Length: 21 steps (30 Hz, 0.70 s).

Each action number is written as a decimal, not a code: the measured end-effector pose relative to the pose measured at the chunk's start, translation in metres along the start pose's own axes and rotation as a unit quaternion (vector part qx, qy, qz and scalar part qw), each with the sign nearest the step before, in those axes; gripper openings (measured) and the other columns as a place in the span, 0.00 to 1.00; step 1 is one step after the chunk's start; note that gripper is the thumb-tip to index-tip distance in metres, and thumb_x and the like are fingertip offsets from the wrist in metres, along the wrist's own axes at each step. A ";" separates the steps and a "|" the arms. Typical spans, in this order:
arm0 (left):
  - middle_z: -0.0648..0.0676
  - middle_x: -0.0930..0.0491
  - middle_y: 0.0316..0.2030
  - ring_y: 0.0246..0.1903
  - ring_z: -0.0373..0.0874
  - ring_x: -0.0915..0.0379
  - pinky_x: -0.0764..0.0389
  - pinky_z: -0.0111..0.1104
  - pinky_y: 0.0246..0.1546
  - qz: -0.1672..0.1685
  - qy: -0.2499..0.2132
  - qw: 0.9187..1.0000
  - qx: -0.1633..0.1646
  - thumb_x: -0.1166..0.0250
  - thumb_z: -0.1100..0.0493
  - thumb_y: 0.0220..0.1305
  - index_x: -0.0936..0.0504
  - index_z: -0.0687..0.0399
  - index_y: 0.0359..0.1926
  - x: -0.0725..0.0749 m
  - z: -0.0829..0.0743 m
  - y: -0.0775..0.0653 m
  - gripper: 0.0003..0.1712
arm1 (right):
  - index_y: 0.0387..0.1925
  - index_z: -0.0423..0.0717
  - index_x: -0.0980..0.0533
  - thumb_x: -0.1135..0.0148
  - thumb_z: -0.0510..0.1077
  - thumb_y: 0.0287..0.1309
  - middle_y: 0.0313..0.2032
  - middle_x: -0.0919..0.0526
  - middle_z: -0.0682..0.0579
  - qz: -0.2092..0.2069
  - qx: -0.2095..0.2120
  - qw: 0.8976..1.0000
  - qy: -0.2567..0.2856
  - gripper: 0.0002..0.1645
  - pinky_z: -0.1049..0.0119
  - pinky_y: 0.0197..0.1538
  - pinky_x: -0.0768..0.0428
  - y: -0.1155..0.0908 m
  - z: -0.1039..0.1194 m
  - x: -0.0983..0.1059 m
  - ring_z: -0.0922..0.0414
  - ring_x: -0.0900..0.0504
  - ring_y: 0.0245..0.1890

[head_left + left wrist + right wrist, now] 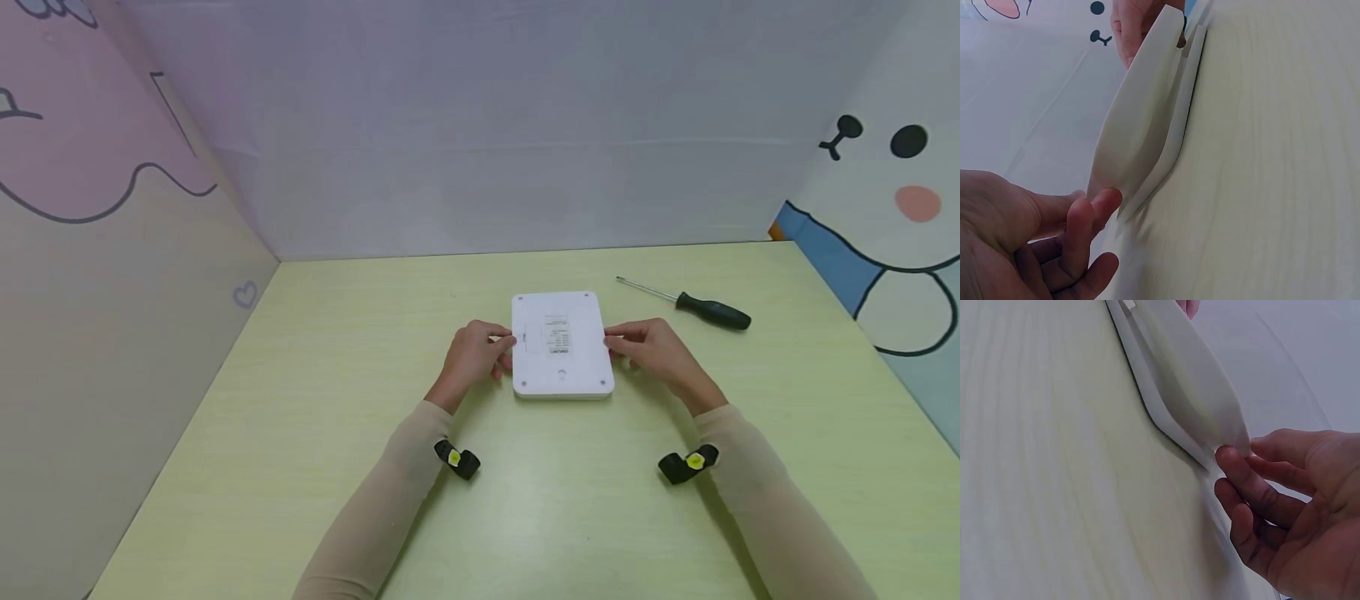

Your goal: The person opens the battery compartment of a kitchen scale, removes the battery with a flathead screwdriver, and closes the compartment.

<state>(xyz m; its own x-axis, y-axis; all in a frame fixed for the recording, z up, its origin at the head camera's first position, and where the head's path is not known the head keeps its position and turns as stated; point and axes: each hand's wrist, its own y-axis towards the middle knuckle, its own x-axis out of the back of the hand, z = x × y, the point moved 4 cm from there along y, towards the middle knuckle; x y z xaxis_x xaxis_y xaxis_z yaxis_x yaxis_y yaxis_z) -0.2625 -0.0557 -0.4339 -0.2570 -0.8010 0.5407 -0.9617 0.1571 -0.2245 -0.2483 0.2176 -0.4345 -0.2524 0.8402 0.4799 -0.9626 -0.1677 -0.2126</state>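
A flat white back cover (540, 375) with a printed label and corner screw holes lies face up near the table's middle. Beneath it is the lower shell (1175, 125) of the same flat device; what kind of device is not clear. A gap shows between the two parts in both wrist views. My left hand (472, 354) pinches the cover's left edge between thumb and fingers. At its right edge, my right hand (651, 350) pinches the cover the same way. The inside of the device is mostly hidden.
A screwdriver (712, 312) with a black handle lies on the table to the right, beyond my right hand, its shaft pointing left. The pale yellow table (337, 350) meets a light wall (510, 167) at its back edge. Cartoon-printed panels stand on both sides.
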 end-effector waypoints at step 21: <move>0.48 0.14 0.20 0.10 0.41 0.28 0.31 0.28 0.20 0.009 0.036 0.999 0.002 0.36 0.51 0.67 0.15 0.50 0.50 0.001 0.000 0.005 0.14 | 0.56 0.37 0.22 0.41 0.47 0.67 0.36 0.14 0.47 -0.007 -0.004 0.999 -0.041 0.22 0.71 0.26 0.28 -0.002 -0.002 0.001 0.58 0.26 0.31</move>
<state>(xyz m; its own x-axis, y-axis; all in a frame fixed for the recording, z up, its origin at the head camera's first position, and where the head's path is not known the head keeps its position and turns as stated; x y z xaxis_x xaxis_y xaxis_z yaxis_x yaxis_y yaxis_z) -0.2680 -0.0559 -0.4343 -0.2809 -0.7540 0.5938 -0.9565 0.1692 -0.2378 -0.2462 0.2198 -0.4348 -0.2472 0.7977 0.5500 -0.9651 -0.1522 -0.2130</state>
